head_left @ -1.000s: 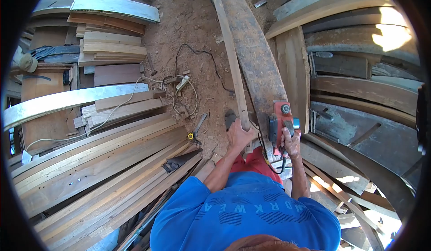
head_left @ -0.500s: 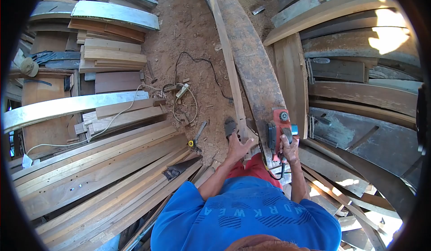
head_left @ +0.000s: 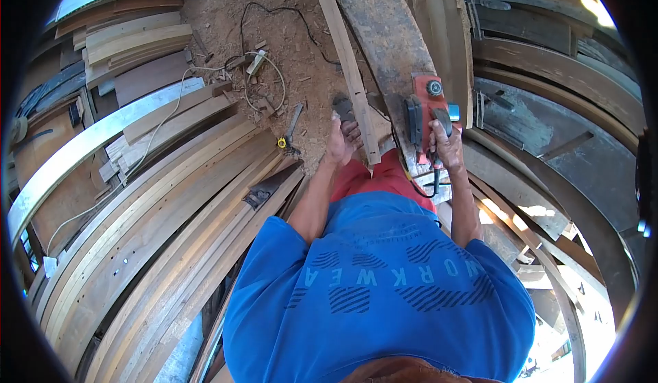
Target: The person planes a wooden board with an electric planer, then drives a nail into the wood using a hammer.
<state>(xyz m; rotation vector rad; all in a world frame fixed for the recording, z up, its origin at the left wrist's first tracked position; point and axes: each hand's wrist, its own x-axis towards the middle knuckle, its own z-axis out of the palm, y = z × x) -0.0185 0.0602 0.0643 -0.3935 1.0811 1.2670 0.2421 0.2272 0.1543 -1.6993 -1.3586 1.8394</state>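
Observation:
A red electric planer [head_left: 426, 109] rests on the near end of a wide weathered plank [head_left: 387, 30]. My right hand [head_left: 445, 143] is wrapped round its rear handle, and a black cord hangs from that end. Along the plank's left side lies a long narrow wooden strip [head_left: 345, 57], its near end close to my red shorts. My left hand [head_left: 343, 140] is just left of the strip's near end, apart from it, with fingers spread and nothing in it.
Long boards [head_left: 157, 198] are stacked at the left, with a dark saw-like tool [head_left: 264, 190] on them. A yellow tape measure [head_left: 282, 142] and a power strip [head_left: 257, 62] with cords lie on the dirt floor. More planks [head_left: 548, 75] fill the right side.
My left hand has let go of the narrow strip and moved left of it. The view has tilted down, so the planer and planks appear higher. My right hand still holds the planer.

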